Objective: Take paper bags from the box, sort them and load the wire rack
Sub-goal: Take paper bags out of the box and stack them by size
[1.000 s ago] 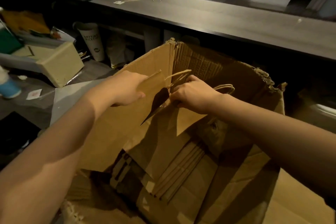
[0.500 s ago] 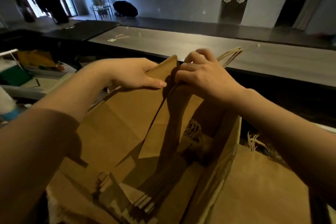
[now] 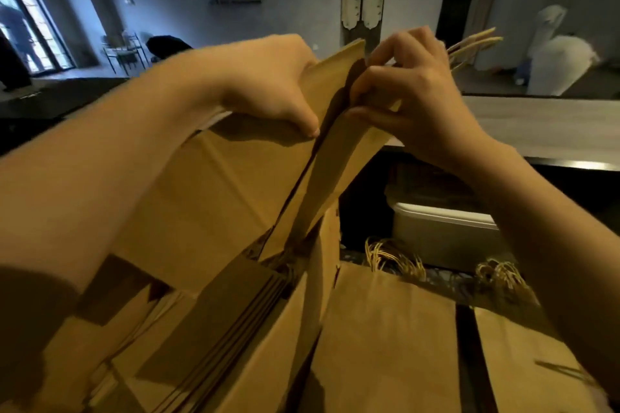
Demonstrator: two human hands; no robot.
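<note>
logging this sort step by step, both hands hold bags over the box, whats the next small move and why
Probably lift a bit higher: the left hand and right hand each pinch a top edge, but the paper bags reach down inside the box, below its wall.

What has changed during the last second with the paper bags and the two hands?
Both hands lifted the paper bags up from inside the cardboard box, to counter height. Unchanged: the left hand and the right hand still grip the bags' top edges; the stack of folded bags stays in the box.
</note>
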